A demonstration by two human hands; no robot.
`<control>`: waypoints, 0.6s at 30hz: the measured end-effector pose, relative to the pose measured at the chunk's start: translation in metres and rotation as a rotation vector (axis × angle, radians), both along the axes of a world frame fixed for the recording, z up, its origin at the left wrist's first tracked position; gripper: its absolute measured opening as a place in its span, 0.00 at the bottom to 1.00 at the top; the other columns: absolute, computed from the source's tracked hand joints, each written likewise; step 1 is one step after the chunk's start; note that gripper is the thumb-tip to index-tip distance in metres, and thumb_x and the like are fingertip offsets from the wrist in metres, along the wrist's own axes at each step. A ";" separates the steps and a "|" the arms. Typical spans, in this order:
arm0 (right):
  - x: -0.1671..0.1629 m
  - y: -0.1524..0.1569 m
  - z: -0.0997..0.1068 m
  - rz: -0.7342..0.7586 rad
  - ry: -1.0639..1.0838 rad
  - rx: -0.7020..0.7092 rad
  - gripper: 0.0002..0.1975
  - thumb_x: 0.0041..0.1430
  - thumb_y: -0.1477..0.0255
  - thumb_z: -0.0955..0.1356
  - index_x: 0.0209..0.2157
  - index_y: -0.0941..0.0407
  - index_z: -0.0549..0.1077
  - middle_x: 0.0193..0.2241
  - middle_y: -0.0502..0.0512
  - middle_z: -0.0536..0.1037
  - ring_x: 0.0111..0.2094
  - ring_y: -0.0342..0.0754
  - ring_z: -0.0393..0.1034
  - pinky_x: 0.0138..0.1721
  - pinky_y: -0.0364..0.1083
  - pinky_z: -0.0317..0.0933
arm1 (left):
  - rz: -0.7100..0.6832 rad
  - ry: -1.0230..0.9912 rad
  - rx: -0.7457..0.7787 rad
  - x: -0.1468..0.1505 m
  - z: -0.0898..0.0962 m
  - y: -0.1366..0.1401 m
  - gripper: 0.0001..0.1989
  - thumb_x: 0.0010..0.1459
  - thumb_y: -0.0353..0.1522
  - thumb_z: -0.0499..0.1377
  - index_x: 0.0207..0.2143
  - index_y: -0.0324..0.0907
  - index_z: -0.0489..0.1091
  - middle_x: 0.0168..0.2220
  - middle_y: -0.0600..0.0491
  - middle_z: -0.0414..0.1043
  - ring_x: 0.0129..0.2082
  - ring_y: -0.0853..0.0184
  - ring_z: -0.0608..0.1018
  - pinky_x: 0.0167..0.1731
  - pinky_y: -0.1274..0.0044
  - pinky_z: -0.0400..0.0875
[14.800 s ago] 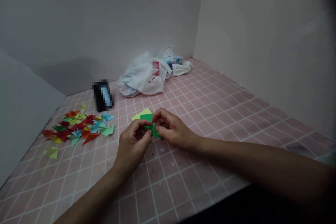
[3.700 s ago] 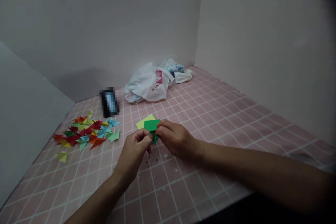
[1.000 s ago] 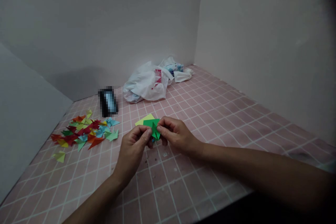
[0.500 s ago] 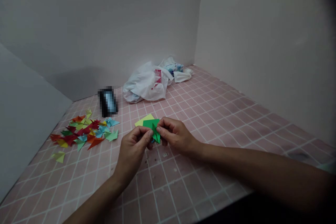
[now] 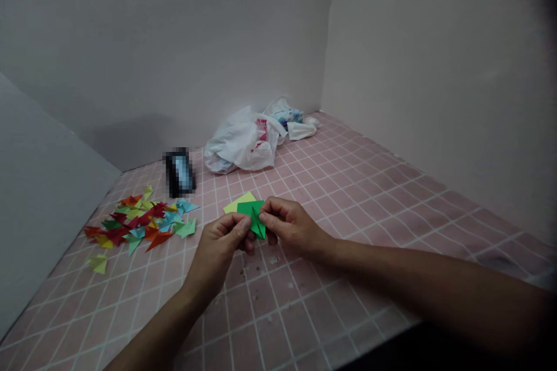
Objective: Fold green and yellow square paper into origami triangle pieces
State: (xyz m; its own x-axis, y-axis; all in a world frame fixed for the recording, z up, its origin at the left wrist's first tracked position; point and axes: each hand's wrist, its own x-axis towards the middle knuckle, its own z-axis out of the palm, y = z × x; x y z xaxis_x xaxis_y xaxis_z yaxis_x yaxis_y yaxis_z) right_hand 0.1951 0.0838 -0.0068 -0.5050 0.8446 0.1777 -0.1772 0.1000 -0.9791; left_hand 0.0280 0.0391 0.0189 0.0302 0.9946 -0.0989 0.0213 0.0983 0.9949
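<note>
A partly folded piece of green origami paper point(image 5: 251, 208) is held up between my two hands, with a dark crease or slit running down its middle. My left hand point(image 5: 227, 235) pinches its left edge between thumb and fingers. On the other side, my right hand point(image 5: 289, 223) grips the right edge, thumb in front and fingertips curled behind. Just beyond the green piece lies yellow paper point(image 5: 237, 203), partly hidden by it. To the left, a heap of small folded paper pieces point(image 5: 143, 217) in red, orange, yellow, blue and green is spread on the table.
A pink tiled-pattern tabletop point(image 5: 348, 185) runs back to grey walls. Behind the folded pieces stands a blurred-out dark device point(image 5: 180, 173). White plastic bags point(image 5: 243, 139) lie near the back corner. One yellow folded piece point(image 5: 98, 264) sits apart at the left.
The flap at the lower part of the green paper lies flatter now between my fingers. Both hands keep their pinch, and the whole view has shifted slightly.
</note>
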 end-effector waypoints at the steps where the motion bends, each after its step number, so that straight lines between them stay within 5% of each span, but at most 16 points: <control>1: 0.000 0.000 0.000 0.003 0.002 0.001 0.10 0.62 0.67 0.66 0.29 0.56 0.66 0.20 0.45 0.68 0.20 0.39 0.63 0.23 0.40 0.57 | -0.002 -0.014 -0.011 0.000 0.000 0.000 0.13 0.56 0.39 0.64 0.26 0.39 0.74 0.21 0.55 0.71 0.20 0.73 0.71 0.24 0.80 0.68; 18: -0.002 0.001 -0.006 -0.012 0.005 -0.040 0.09 0.61 0.67 0.67 0.28 0.56 0.66 0.19 0.44 0.68 0.19 0.38 0.63 0.21 0.39 0.57 | 0.008 0.069 0.032 0.002 0.000 0.000 0.11 0.55 0.38 0.64 0.27 0.39 0.75 0.21 0.55 0.72 0.20 0.72 0.73 0.23 0.79 0.70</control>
State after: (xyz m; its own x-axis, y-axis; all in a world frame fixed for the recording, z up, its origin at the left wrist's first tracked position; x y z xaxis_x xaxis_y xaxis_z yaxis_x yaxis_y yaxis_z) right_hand 0.1930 0.0851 -0.0128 -0.4939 0.8571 0.1463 -0.1808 0.0633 -0.9815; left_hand 0.0297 0.0395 0.0187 0.0164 0.9975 -0.0684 0.0893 0.0667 0.9938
